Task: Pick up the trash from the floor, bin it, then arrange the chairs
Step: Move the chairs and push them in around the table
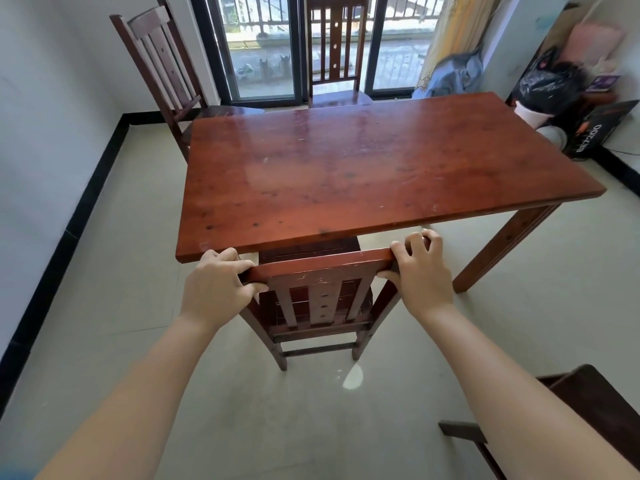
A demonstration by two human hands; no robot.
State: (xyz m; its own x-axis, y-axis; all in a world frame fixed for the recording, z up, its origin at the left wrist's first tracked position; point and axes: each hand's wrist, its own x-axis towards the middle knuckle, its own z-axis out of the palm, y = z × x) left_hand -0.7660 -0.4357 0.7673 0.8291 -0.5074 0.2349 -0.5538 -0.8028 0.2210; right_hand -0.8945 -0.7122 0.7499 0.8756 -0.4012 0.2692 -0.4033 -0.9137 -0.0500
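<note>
The near chair (320, 296) stands at the table (363, 168)'s front edge, seat partly under the top. Left hand (216, 289) and right hand (420, 271) clench its top rail at opposite ends, apparently for square steering. 2 more chairs (334, 50) wait at the far side, another at the right; no trash visible

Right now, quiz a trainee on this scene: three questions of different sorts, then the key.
1. True or false: both hands grip the top rail of the near chair.
2. Where is that chair's seat? A) partly under the table B) on the tabletop C) against the left wall
3. Fill in: the black bag sits in the far ____ corner.

Key
1. True: the left hand and right hand each hold one end of the rail.
2. A
3. right
</note>
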